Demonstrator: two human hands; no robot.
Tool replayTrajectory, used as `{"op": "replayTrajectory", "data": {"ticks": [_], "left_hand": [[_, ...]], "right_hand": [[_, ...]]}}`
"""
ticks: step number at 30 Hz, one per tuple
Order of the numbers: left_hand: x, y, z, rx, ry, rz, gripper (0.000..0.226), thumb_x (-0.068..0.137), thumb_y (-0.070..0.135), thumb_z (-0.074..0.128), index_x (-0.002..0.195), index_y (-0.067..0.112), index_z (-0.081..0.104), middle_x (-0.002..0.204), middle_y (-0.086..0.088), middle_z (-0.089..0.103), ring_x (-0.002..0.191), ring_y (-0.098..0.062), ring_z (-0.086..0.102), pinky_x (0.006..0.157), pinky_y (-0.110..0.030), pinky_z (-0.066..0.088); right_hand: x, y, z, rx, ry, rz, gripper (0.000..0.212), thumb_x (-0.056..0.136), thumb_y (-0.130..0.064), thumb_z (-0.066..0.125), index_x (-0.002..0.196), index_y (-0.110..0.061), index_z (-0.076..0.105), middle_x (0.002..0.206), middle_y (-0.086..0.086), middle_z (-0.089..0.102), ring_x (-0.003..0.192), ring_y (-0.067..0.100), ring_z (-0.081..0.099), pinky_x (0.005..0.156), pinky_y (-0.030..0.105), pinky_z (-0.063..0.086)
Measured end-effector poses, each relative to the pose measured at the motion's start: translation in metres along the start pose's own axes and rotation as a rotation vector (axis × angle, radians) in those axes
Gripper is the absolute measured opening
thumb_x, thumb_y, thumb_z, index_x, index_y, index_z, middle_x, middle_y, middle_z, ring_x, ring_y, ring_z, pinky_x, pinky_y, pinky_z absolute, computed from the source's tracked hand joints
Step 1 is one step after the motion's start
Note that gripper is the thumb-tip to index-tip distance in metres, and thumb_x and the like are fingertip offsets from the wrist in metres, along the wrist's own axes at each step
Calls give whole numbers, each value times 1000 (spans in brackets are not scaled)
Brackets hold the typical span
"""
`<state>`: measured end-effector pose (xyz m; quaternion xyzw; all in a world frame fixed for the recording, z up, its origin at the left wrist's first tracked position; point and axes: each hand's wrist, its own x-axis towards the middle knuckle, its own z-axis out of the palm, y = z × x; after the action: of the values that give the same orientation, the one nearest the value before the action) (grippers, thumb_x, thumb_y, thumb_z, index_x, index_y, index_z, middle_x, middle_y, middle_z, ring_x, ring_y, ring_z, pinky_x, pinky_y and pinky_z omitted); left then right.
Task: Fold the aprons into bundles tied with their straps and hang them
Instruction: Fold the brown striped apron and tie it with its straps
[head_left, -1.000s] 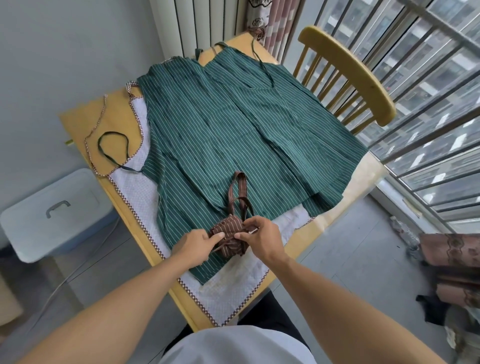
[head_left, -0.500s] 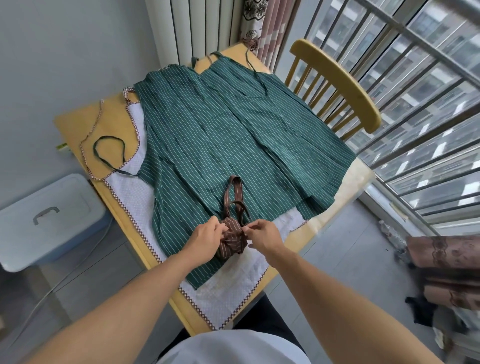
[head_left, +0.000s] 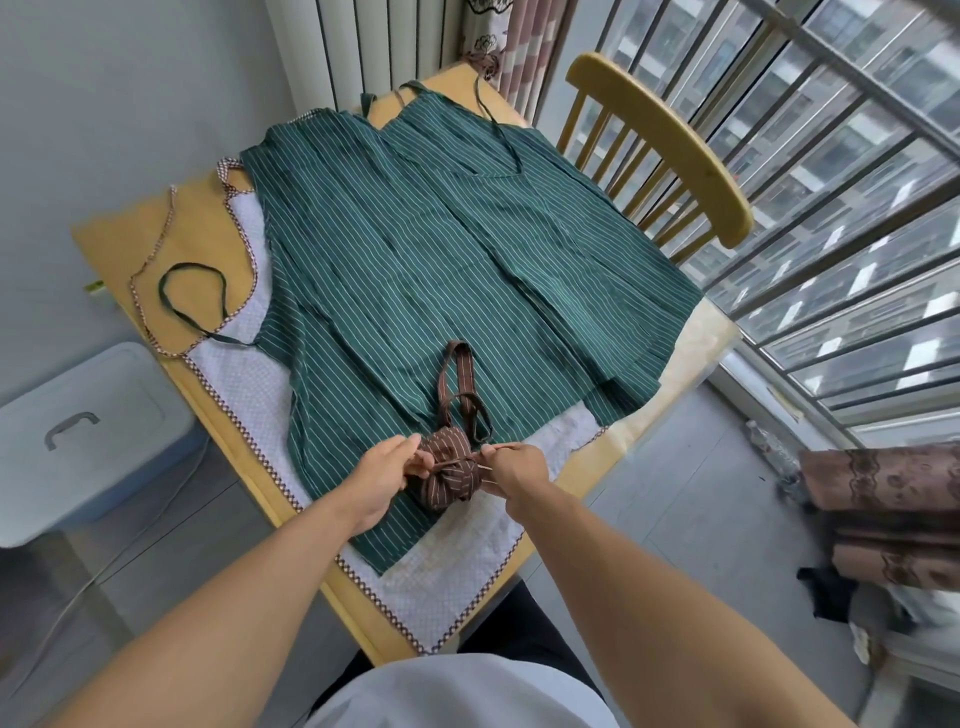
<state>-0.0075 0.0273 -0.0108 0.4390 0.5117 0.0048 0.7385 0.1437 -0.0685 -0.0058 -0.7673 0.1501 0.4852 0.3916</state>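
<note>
wooden table (head_left: 130, 249), green apron (head_left: 441, 270), both hands' fingers pinching brown bundle (head_left: 449, 475) straps

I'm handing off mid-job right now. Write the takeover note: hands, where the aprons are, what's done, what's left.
Left hand and right hand each pinch a strap end at the brown striped apron bundle, near the wooden table's front edge.
Done: brown apron rolled, strap wrapped round.
Left: finish the knot, hang it by its loop; then fold the green striped apron and the white checker-trimmed apron beneath.
</note>
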Motion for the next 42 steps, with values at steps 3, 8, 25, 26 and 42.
{"op": "replayTrajectory", "data": {"ticks": [3,8,25,26,42], "left_hand": [[2,10,8,99,-16,68,31,106,31,52,88,8,63,82,-4,67,78,-18,58,72,-32,45],[1,13,10,20,-106,39,27,101,23,61,103,1,77,101,-10,78,91,-18,71,89,-33,56],[2,2,31,493,125,175,17,84,23,84,93,26,69,82,10,76,82,-4,72,74,-26,59],[1,2,30,491,104,176,17,83,21,84,92,25,71,81,10,77,81,-3,72,77,-26,59],[3,-5,29,472,168,180,18,91,47,72,82,32,77,85,9,75,85,-12,71,82,-40,61]], "right_hand": [[0,-2,-2,-88,12,-26,10,99,-13,64,104,-6,68,97,7,76,77,15,71,59,28,54],[-4,-4,-8,-76,23,-49,5,92,-9,73,96,-7,73,94,7,77,83,17,74,63,29,56],[-3,12,-28,-908,-81,-1090,9,94,-27,73,100,-31,78,122,-18,66,103,1,62,83,19,53],[0,10,-28,-1018,-108,-1219,10,93,-25,73,100,-31,77,129,-16,65,110,5,59,84,20,52],[8,-35,-7,-1336,-264,-954,27,81,-34,82,93,-23,60,86,-6,70,76,17,65,70,41,57]]}}
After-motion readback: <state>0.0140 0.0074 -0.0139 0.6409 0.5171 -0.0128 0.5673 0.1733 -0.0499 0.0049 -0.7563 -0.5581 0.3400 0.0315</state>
